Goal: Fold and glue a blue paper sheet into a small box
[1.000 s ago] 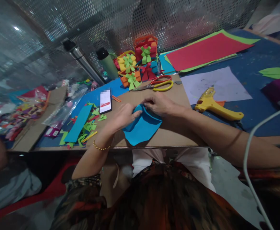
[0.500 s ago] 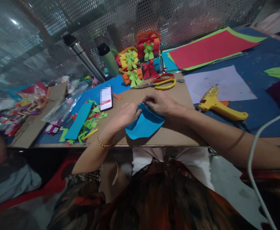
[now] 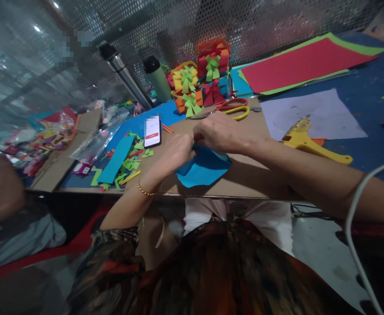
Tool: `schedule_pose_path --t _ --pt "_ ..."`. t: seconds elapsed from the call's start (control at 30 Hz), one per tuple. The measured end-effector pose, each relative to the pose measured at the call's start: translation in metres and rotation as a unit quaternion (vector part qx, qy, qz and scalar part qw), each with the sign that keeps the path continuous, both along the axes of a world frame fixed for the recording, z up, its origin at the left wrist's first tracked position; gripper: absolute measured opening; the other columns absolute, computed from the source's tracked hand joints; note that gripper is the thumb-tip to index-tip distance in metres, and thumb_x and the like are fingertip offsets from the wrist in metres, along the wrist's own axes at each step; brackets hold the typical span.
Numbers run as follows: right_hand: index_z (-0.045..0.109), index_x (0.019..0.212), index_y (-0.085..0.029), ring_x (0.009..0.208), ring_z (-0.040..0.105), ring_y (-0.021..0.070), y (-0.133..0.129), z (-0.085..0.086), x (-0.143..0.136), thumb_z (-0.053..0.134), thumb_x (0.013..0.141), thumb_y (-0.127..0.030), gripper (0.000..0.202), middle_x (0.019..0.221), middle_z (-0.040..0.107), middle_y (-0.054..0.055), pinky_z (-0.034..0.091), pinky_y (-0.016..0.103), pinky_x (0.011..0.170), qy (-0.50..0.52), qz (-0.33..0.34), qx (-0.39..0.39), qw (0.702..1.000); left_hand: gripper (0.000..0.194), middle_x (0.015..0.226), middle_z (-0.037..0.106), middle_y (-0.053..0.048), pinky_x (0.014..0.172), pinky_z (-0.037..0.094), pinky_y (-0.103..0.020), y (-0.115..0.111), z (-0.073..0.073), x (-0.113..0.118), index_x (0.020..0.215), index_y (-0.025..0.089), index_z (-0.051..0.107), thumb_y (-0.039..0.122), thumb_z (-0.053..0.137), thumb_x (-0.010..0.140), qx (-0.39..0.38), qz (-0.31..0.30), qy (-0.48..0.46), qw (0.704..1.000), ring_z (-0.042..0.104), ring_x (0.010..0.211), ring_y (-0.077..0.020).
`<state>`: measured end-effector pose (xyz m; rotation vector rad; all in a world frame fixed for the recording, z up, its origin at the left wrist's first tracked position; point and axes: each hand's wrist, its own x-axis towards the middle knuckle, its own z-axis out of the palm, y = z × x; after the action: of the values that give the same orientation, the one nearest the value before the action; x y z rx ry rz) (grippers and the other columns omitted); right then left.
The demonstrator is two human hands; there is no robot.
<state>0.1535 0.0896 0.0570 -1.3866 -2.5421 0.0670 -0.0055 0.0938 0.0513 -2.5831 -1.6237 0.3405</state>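
Fingers drawn together, the left hand (image 3: 179,152) and right hand (image 3: 215,132) pinch the far edge of a bent blue paper (image 3: 206,169). It sits over brown cardboard (image 3: 255,179) on the table (image 3: 356,83), with scissors (image 3: 237,107) just beyond the right hand.

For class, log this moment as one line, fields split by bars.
left hand: holds blue sheet | right hand: at its far edge, grip hidden | beyond: scissors, phone | right side: glue gun

Below centre, a dark, orange-patterned shirt (image 3: 224,267) and white trousers (image 3: 272,221) are worn; left of centre, a gold beaded bracelet (image 3: 143,191).
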Motion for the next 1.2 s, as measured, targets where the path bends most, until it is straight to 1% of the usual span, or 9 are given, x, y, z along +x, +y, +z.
schedule_pose_path --t 0.13,0.27,0.33,0.43,0.57,0.73,0.9,1.03,1.2 --pt "0.082 0.102 -0.017 0.085 0.065 0.0257 -0.003 0.002 0.0 0.061 0.09 -0.02 0.024 0.092 0.076 0.012 0.035 0.034 0.068 -0.025 -0.005 -0.009 1.0 0.024 0.099 0.076 -0.018 0.07 0.042 -0.036 -0.004 0.0 0.002 0.099 0.012 0.076 0.025 0.06 0.087 0.002 -0.004 0.004 1.0 0.066 0.087 -0.0287" --pt "0.081 0.096 -0.012 0.075 0.062 0.022 -0.003 0.001 0.0 0.051 0.089 -0.011 0.031 0.09 0.076 0.014 0.029 0.035 0.064 -0.068 0.044 0.02 0.996 0.021 0.094 0.075 -0.016 0.066 0.035 -0.034 -0.009 0.005 0.002 0.095 0.011 0.076 0.025 0.062 0.087 0.005 -0.012 -0.007 1.0 0.063 0.081 -0.0254" --pt "0.079 0.092 -0.011 0.07 0.058 0.0201 -0.002 -0.002 0.001 0.049 0.09 -0.011 0.03 0.084 0.075 0.013 0.026 0.035 0.062 -0.076 0.061 0.035 0.995 0.023 0.081 0.071 -0.01 0.063 0.031 -0.033 -0.013 0.014 -0.005 0.087 0.013 0.074 0.03 0.059 0.092 -0.035 -0.026 -0.028 0.999 0.058 0.071 -0.0204" --pt "0.077 0.086 -0.012 0.064 0.052 0.017 -0.001 -0.008 0.003 0.049 0.092 -0.013 0.029 0.076 0.071 0.01 0.023 0.034 0.06 -0.068 0.089 0.046 0.993 0.04 0.062 0.058 -0.003 0.06 0.025 -0.032 -0.022 0.033 -0.024 0.072 0.016 0.066 0.039 0.049 0.1 -0.104 -0.031 -0.048 0.993 0.047 0.059 -0.0148" --pt "0.074 0.083 -0.012 0.065 0.049 0.0165 0.0 -0.013 0.005 0.048 0.093 -0.014 0.028 0.078 0.071 0.011 0.022 0.034 0.061 -0.058 0.115 0.058 0.99 0.04 0.06 0.055 0.0 0.06 0.025 -0.031 -0.032 0.049 -0.044 0.066 0.018 0.059 0.04 0.05 0.098 -0.154 -0.007 -0.012 0.988 0.045 0.057 -0.0131" --pt "0.073 0.082 -0.012 0.065 0.047 0.0169 0.003 -0.019 0.006 0.049 0.091 -0.012 0.026 0.079 0.07 0.011 0.021 0.035 0.063 -0.045 0.135 0.067 0.988 0.032 0.052 0.048 0.002 0.058 0.024 -0.031 -0.031 0.048 -0.039 0.058 0.019 0.053 0.028 0.057 0.089 -0.187 -0.011 0.039 0.982 0.038 0.053 -0.0124" --pt "0.071 0.081 -0.013 0.065 0.047 0.0164 0.001 -0.018 0.008 0.048 0.089 -0.011 0.024 0.081 0.071 0.011 0.022 0.034 0.062 -0.047 0.148 0.061 0.986 0.029 0.053 0.059 0.001 0.056 0.026 -0.03 -0.026 0.048 -0.033 0.054 0.02 0.051 0.021 0.059 0.082 -0.204 -0.014 0.036 0.978 0.045 0.05 -0.013" --pt "0.072 0.082 -0.013 0.064 0.046 0.0163 -0.006 -0.015 0.007 0.047 0.089 -0.011 0.026 0.079 0.07 0.011 0.021 0.035 0.062 -0.038 0.146 0.05 0.987 0.028 0.047 0.057 0.001 0.054 0.027 -0.03 -0.027 0.051 -0.03 0.055 0.02 0.053 0.019 0.06 0.083 -0.196 -0.038 0.073 0.977 0.046 0.047 -0.0136" --pt "0.071 0.079 -0.012 0.059 0.037 0.015 -0.01 -0.011 0.005 0.047 0.087 -0.009 0.026 0.071 0.064 0.009 0.019 0.034 0.059 -0.038 0.142 0.041 0.988 0.033 0.051 0.064 -0.003 0.059 0.035 -0.027 -0.027 0.052 -0.029 0.052 0.019 0.055 0.013 0.054 0.084 -0.233 -0.059 0.111 0.964 0.055 0.053 -0.0148"
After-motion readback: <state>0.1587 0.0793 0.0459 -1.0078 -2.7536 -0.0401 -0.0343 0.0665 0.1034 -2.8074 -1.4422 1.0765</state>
